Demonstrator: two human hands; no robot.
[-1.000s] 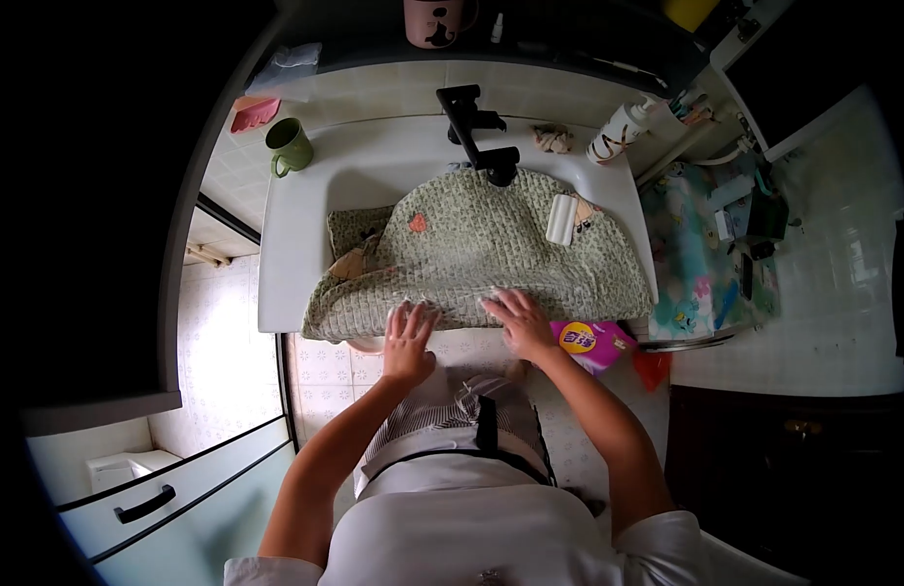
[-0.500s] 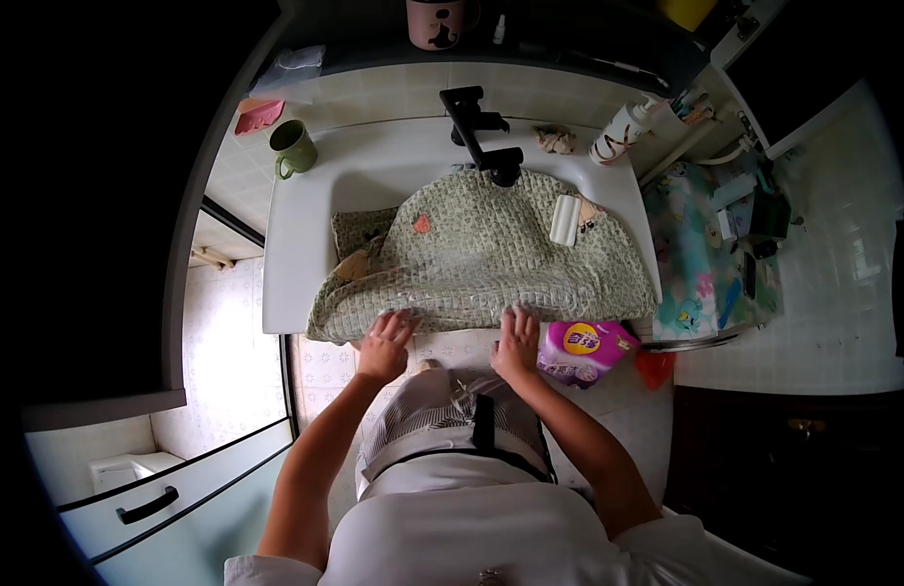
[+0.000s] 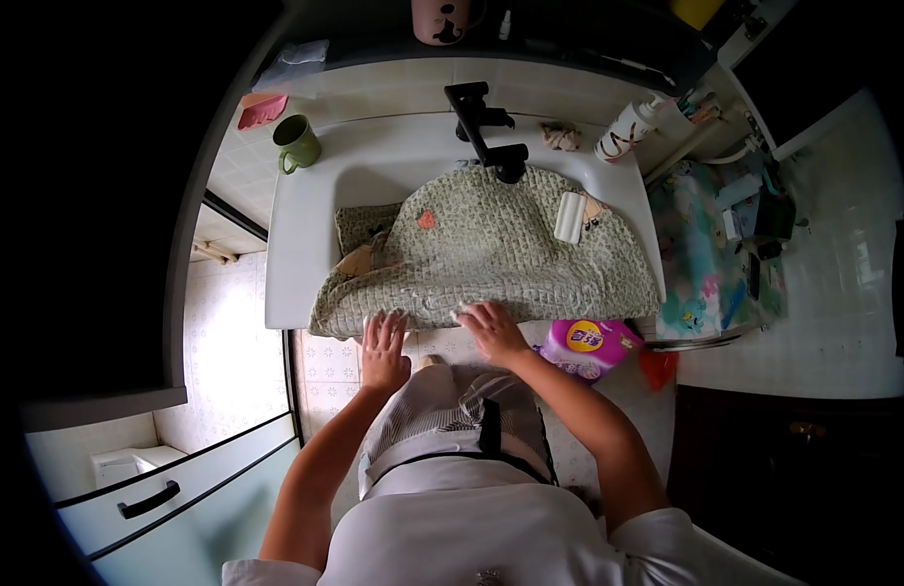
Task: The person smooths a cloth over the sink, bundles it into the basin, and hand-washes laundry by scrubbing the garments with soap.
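A green quilted cloth [image 3: 491,230] lies bunched over the white sink [image 3: 300,225], its folded front part hanging at the sink's front edge. My left hand [image 3: 384,352] rests on that front fold, left of centre, fingers spread. To its right, my right hand [image 3: 491,332] touches the same fold with its fingers apart. Whitish suds show on the fold and on my fingertips. On the cloth's right part lies a white bar [image 3: 569,217]. The black faucet [image 3: 491,132] stands behind, its spout end over the cloth's back edge.
A green mug [image 3: 296,144] stands at the sink's back left, a white pump bottle [image 3: 625,133] at the back right. A crumpled beige item [image 3: 560,136] lies beside the faucet. Below the sink's front edge is a purple detergent package [image 3: 590,349]. A pink soap dish [image 3: 262,111] hangs at left.
Compared with half a second ago, my right hand has moved left along the fold, closer to my left hand. My left hand has shifted slightly. The cloth stays in nearly the same place.
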